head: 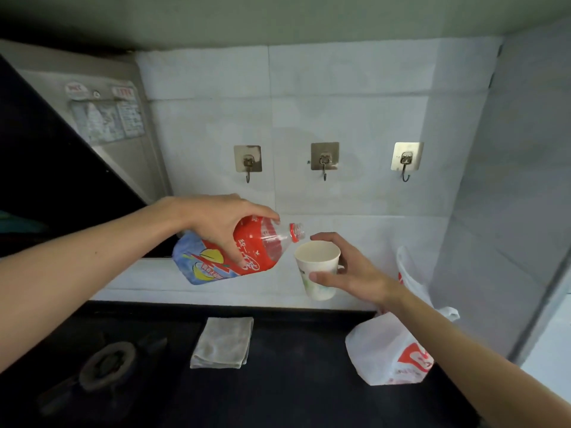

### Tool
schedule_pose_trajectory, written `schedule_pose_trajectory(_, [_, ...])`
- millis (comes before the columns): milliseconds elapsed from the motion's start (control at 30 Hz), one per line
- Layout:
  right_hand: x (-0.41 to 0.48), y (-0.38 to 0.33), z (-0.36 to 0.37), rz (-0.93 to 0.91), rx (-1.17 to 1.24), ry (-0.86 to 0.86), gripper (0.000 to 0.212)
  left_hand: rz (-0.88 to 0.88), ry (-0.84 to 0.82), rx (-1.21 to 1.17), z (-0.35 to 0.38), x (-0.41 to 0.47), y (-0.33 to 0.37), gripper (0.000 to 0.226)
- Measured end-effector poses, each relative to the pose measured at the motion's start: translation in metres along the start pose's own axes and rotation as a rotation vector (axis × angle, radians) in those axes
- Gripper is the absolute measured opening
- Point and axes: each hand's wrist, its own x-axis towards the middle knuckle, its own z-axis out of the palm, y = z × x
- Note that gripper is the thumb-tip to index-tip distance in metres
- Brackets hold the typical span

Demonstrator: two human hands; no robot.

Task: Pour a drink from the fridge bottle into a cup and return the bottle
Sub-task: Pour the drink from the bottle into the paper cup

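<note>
Head view: the left hand (216, 223) holds the bottle (256, 251) in the air over the rear edge of the bench (293, 381). Its fingers (262, 211) are curled over the top of the red label and the thumb presses down across the front. The bottle is tipped nearly flat, its blue base toward the left and its neck pointing right. The mouth is just beside the rim of the cup (318, 267), a little above it. Whether liquid is running cannot be told.

The right hand (355, 270) holds the pale paper cup upright and lifted off the bench, just right of the bottle. Its thumb lies across the near side and the other fingers (327, 237) wrap round the far side.

A folded grey cloth (222, 342) lies on the dark bench near the middle of its rear edge. A gas burner (108, 362) sits toward the left end. A white plastic bag (386, 350) with red print lies at the right end, partly under the right forearm. Three metal hooks (324, 160) are stuck on the tiled wall behind, and a range hood (46, 165) slopes down at the left.
</note>
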Motion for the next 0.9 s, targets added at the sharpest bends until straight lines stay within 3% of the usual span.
schedule_pose_trajectory(900, [0.013, -0.014, 0.011, 0.016, -0.052, -0.062, 0.057, -0.008, -0.105, 0.189, -0.028, -0.004, -0.005, 0.095])
